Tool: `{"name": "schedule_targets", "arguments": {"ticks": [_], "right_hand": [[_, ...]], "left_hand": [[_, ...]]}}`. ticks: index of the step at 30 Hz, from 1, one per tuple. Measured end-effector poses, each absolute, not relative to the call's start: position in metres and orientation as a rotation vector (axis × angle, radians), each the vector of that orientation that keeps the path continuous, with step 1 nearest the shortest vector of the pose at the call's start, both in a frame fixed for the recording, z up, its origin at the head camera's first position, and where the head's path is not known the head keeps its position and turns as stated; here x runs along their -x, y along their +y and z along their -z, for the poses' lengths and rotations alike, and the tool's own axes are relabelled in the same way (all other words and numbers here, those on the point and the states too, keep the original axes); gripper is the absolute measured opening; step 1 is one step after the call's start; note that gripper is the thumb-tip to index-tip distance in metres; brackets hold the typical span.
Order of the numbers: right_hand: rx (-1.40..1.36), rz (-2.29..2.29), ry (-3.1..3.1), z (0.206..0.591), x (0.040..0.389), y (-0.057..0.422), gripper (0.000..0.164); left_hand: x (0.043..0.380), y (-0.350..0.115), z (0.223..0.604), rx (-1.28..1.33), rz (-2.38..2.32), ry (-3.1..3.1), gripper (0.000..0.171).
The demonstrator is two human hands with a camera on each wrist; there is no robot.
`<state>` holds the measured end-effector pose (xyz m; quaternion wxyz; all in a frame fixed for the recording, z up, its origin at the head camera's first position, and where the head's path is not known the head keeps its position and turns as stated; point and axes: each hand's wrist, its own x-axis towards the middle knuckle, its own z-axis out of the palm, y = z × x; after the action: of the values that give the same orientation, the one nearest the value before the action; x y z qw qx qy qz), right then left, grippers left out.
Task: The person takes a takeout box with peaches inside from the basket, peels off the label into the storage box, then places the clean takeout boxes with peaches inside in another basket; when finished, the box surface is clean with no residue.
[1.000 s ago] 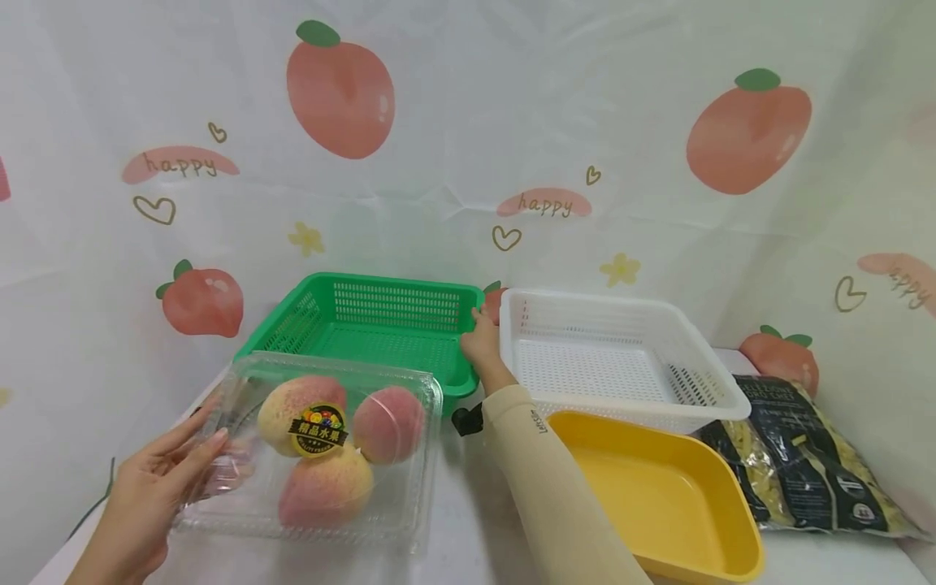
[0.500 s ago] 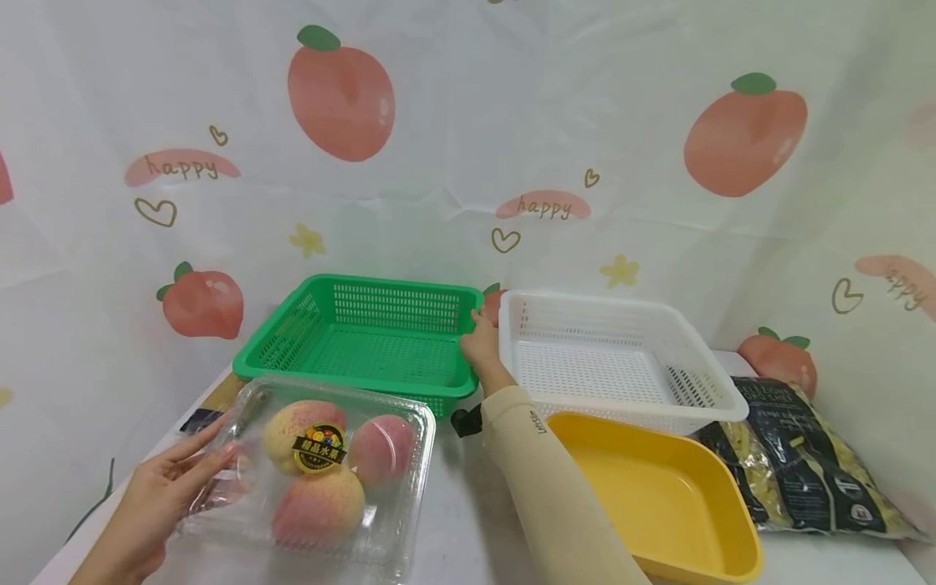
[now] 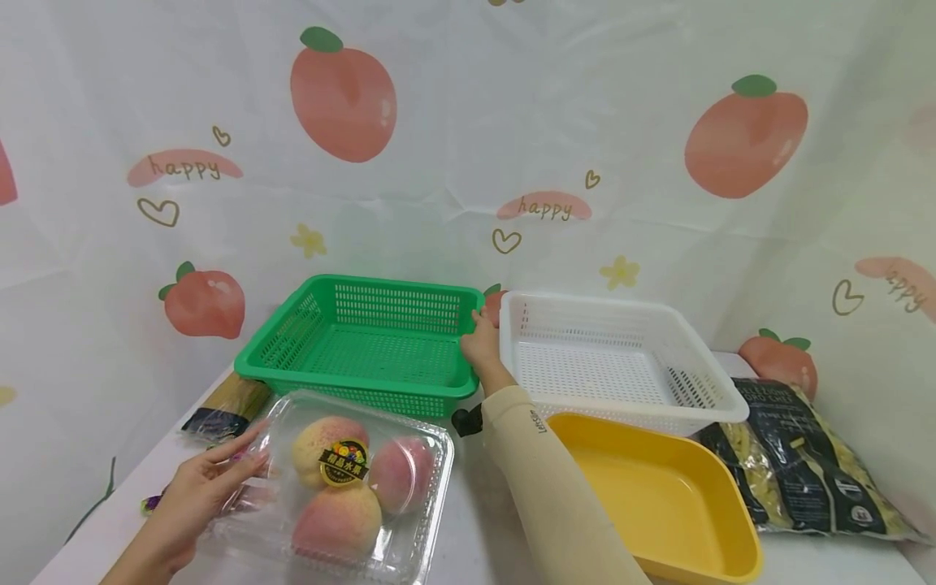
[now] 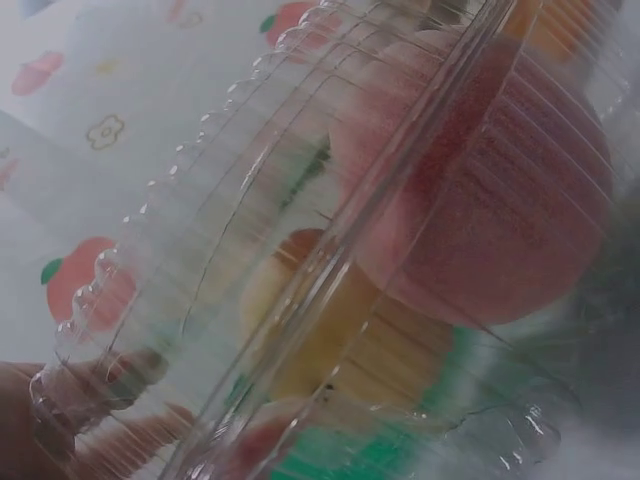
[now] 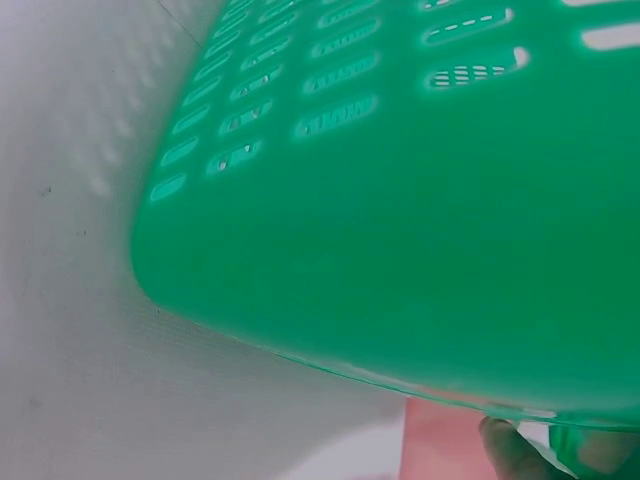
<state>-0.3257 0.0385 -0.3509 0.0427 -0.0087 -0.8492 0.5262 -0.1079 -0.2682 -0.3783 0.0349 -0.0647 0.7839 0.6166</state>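
My left hand [image 3: 186, 500] pinches the left edge of a clear plastic clamshell box [image 3: 409, 540], tilted above the front left of the table. Inside it lie peaches [image 3: 336, 520], under a black and gold fruit sticker [image 3: 344, 461] on the lid. The left wrist view looks through the ridged wall at a pink peach [image 4: 490, 200]. Behind the box stands a green slotted basket [image 3: 380, 353]. My right hand [image 3: 483, 345] holds that basket by its right rim. In the right wrist view, a fingertip [image 5: 515, 455] shows at the rim; the other fingers are mostly hidden.
A white basket [image 3: 585, 370] stands right of the green one, with a yellow tub [image 3: 658, 496] before it. Far right lies a black and clear bag of pasta [image 3: 800, 455]. A flat pack of thin strands [image 3: 230, 406] and a small black object [image 3: 468, 420] lie near the green basket.
My left hand has brought the peach box down and slightly right, away from the green basket. The pack at left has come into view. My right hand has stayed at the rim.
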Motion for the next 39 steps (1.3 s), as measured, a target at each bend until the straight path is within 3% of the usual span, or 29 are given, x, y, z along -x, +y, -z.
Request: {"name": "schedule_targets", "arguments": {"ticks": [21, 39], "right_hand": [[0.014, -1.516, -2.697, 0.347, 0.328, 0.038, 0.061], [-0.258, -1.48, -2.992, 0.309, 0.307, 0.038, 0.068]], "left_hand": [[0.119, -0.259, 0.387, 0.125, -1.871, 2.245, 0.036], [0.117, -0.242, 0.39, 0.0, -1.994, 2.08, 0.038]]}}
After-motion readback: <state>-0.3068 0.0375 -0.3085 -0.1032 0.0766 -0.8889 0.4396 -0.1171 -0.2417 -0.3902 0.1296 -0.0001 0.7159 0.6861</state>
